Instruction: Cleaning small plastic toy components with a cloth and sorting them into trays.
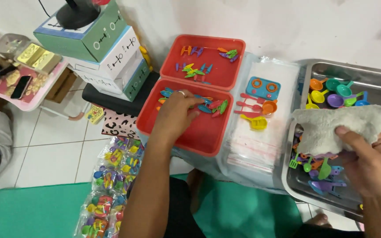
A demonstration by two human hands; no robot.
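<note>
Fingers (186, 108) of the left hand (175, 115) are seen curled down into the nearer red tray (199, 136), their tips pressed lightly together over the heap of small coloured plastic pieces (212, 107); whether one piece is already pinched cannot be told, since the tips are hidden behind the knuckles. A ring is worn on one finger. The pieces are spread in a band along the far wall of that tray, and the band runs left to right, so most of it lies just to the right of the fingertips and touching them at its near end. A second red tray (208, 75), set directly behind the first, carries a thinner scatter of the same sort of pieces. The right hand (373, 167) is kept well apart on the other side, where a grey cloth (336, 125) is gripped between thumb and fingers over the metal tray (371, 77) of toy pans and spoons. Between the two hands a stack of clear bags (261, 145) is laid, with a small blue toy stove (263, 87) and toy utensils on top. The left hand is plainly the nearer one to the red tray's pieces. Filled packets (111, 189) are piled on the floor below the left forearm.
</note>
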